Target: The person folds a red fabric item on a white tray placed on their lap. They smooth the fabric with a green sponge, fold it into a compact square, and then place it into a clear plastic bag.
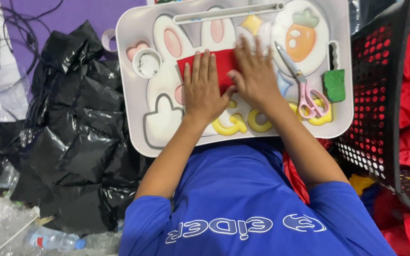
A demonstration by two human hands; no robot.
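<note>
A heap of crumpled black plastic bags (77, 137) fills the left of the floor, with a clear plastic bottle with a blue cap (53, 239) lying below it. Beside the heap sits a white plastic lap desk printed with a rabbit and a carrot (134, 123), across the lap of a person in a blue shirt. A small white round cup (147, 63) rests in a recess at the desk's left end.

At the middle of the desk lies a flat red felt rectangle (214, 64). The left hand (204, 87) is spread flat, palm down, over the felt's left part, fingers straight, gripping nothing. The right hand (255, 76) lies just beside it, also open and pressed flat on the felt's right part, its thumb meeting the left hand's.

The felt looks smoothed out under both palms and shows no cut edge that can be made out; the pink-handled scissors (302, 87) lie untouched to the right of the hands, blades closed, so any cutting appears not yet begun. Past them, a green sponge block (334, 85) sits near the desk's right rim. A black perforated plastic basket (380, 104) holding red cloth stands at far right.
</note>
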